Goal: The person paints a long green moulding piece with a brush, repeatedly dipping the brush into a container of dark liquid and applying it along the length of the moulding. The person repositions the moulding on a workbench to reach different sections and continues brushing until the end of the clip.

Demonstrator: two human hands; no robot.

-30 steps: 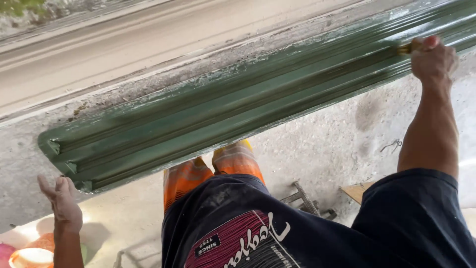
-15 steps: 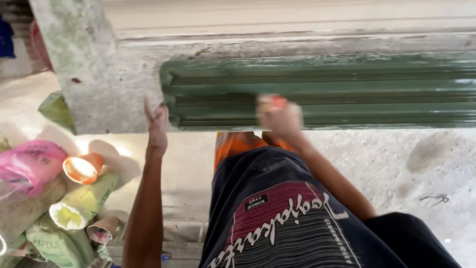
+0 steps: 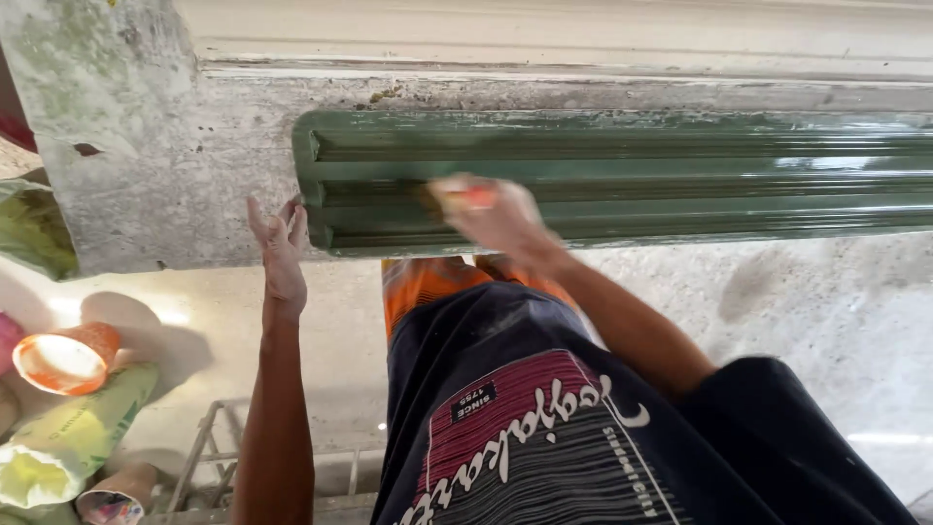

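Rough concrete is lying below; nearer, the left hand (image 3: 282, 255) is bracing open-palmed against the grey wall (image 3: 165, 175). The right hand (image 3: 491, 212), having swept leftward, is clutching an orange-handled brush (image 3: 457, 196) near the green moulding (image 3: 622, 175)'s end, leaving little unpainted.

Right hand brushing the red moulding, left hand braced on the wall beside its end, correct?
Not quite: the moulding is green, not red, as the head view shows. The rest holds: the right hand works a brush on it, and the left hand rests on the wall beside its end.
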